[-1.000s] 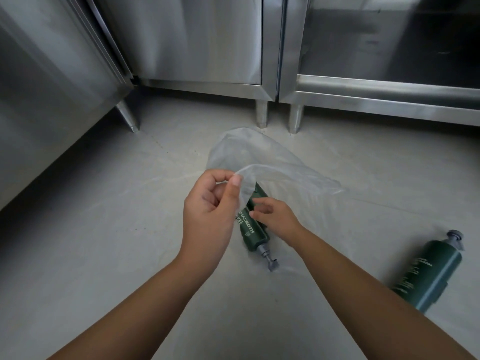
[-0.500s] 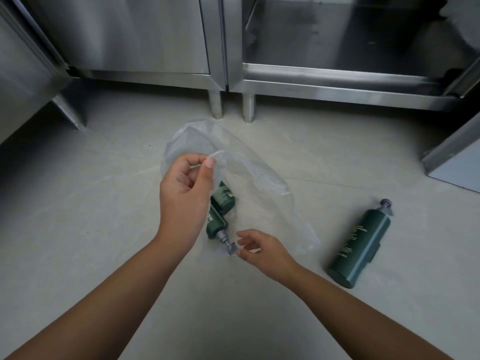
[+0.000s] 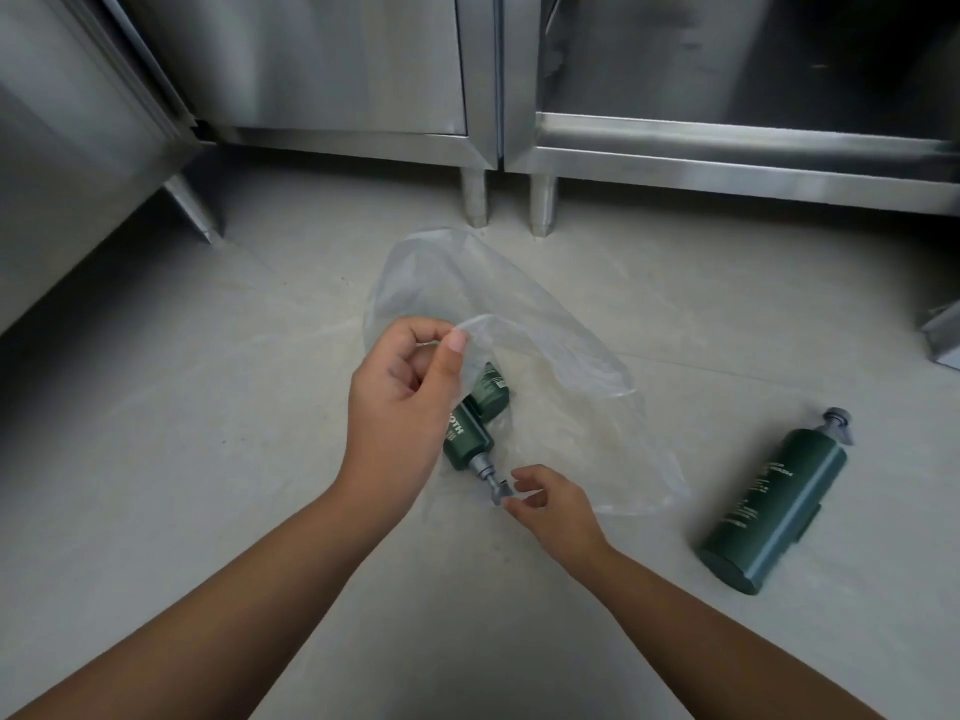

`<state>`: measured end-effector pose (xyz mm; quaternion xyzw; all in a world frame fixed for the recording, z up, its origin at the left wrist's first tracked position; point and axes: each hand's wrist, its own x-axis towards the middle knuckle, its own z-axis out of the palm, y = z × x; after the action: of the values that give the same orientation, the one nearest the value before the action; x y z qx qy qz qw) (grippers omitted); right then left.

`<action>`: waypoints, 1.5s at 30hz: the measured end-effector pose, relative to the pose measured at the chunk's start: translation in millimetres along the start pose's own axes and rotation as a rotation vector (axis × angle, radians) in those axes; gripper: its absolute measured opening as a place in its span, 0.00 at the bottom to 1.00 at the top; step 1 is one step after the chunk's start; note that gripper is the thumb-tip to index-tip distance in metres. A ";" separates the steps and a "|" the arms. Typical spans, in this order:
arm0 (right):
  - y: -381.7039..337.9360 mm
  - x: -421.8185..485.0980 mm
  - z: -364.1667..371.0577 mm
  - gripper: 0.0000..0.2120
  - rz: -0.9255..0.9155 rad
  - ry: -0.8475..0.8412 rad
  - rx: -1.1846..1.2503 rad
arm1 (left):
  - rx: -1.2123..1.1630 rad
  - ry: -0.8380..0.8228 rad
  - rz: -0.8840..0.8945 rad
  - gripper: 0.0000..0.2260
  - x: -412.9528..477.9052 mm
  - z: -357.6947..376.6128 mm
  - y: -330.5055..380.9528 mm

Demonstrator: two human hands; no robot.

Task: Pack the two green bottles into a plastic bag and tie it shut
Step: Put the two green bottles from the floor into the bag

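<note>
A clear plastic bag [image 3: 550,356] lies on the grey floor, its upper rim lifted by my left hand [image 3: 405,407], which pinches it between thumb and forefinger. One green pump bottle [image 3: 465,441] lies partly inside the bag's mouth, base inward, grey pump pointing toward me; my left hand hides part of it. My right hand [image 3: 550,504] is at the pump head, with thumb and forefinger closed around its tip. The second green bottle [image 3: 774,506] lies on its side on the floor to the right, outside the bag and apart from both hands.
Stainless steel cabinets stand along the back and left, on short legs [image 3: 475,200] raised off the floor. Another metal corner [image 3: 943,335] juts in at the right edge. Bare floor [image 3: 208,459] stretches to the left of my arms.
My right hand slid from the bottle's body to its pump head. The bottle sits a little deeper in the bag. My left hand keeps holding the rim.
</note>
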<state>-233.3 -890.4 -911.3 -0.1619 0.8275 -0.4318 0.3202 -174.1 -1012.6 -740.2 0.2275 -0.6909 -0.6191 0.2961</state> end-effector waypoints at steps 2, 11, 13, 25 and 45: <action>0.3 4.8 4.9 0.14 0.002 0.011 -0.003 | -0.010 0.005 -0.007 0.09 0.8 -4.7 -0.3; -7.5 8.3 8.2 0.10 -0.050 0.049 -0.055 | -0.041 -0.021 -0.014 0.08 1.2 -19.1 -2.4; -13.2 8.0 4.5 0.12 -0.052 0.061 -0.016 | -0.044 -0.020 -0.020 0.08 1.6 -20.8 -2.8; -60.2 38.2 17.4 0.02 -0.022 0.099 0.086 | -0.034 -0.012 -0.029 0.06 2.5 -25.4 3.6; -8.8 -37.8 -36.1 0.08 -0.072 0.186 0.100 | 0.067 -0.086 -0.029 0.06 -15.3 30.0 -8.7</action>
<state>-229.5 -852.8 -874.1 -0.1347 0.8246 -0.4971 0.2341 -184.2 -981.7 -752.5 0.2203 -0.7198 -0.6092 0.2493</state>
